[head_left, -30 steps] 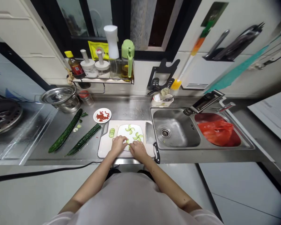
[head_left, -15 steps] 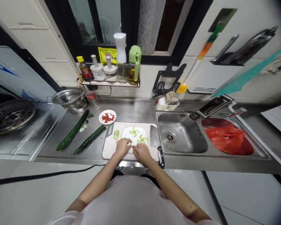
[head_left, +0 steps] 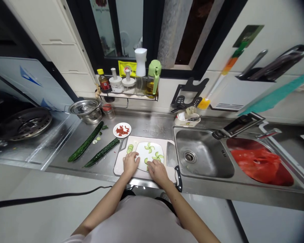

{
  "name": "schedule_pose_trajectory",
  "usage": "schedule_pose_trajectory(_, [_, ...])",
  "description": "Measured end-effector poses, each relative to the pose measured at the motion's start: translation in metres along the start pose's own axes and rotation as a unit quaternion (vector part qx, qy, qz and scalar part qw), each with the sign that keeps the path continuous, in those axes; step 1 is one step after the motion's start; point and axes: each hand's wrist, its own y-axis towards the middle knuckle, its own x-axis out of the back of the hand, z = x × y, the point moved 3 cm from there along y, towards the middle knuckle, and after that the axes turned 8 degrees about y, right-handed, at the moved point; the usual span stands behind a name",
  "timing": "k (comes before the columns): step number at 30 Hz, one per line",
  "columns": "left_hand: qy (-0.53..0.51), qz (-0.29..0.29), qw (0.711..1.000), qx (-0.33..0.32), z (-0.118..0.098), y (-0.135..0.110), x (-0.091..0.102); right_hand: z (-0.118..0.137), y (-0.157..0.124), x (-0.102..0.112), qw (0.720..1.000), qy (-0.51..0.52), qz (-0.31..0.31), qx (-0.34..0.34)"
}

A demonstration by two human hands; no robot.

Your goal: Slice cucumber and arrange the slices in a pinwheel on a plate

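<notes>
A white plate [head_left: 143,152] with green cucumber slices [head_left: 158,156] in small clusters lies on a pale cutting board [head_left: 121,158]. My right hand [head_left: 158,172] is at the plate's front edge, its fingertips closed on a cucumber slice [head_left: 147,167] there. Left of the plate, my left hand [head_left: 130,164] hovers over the board with thumb and fingers apart, close to a small pile of cucumber slices [head_left: 130,148]. A kitchen knife [head_left: 171,155] rests along the board's right side, its black handle pointing toward me.
Two cucumbers [head_left: 86,141] lie on the steel counter to the left. Behind the board stands a small plate [head_left: 116,132] of chopped red pieces. To the right is a sink [head_left: 205,168], with a red plastic bag [head_left: 258,165] in its second basin. Bottles line a wall shelf [head_left: 131,96].
My left hand has moved left, away from my right hand, toward the pile of slices. My right hand stays at the plate's front edge. The whole view has shifted slightly.
</notes>
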Motion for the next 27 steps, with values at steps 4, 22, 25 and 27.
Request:
schedule_pose_trajectory(4, [0.004, -0.036, 0.994, 0.099, 0.024, 0.006, 0.013, -0.004, -0.003, 0.003, 0.997, 0.044, -0.06, 0.003])
schedule_pose_trajectory(22, [0.048, -0.031, 0.984, 0.167, 0.041, 0.022, 0.014, -0.015, -0.02, 0.012, 0.968, 0.178, -0.179, 0.002])
schedule_pose_trajectory(25, [0.037, -0.036, 0.986, 0.161, 0.04, 0.025, 0.013, -0.017, -0.022, 0.013, 0.968, 0.175, -0.182, -0.007])
schedule_pose_trajectory(27, [0.013, -0.041, 0.987, 0.154, 0.04, 0.026, 0.013, -0.018, -0.023, 0.014, 0.968, 0.174, -0.183, -0.012])
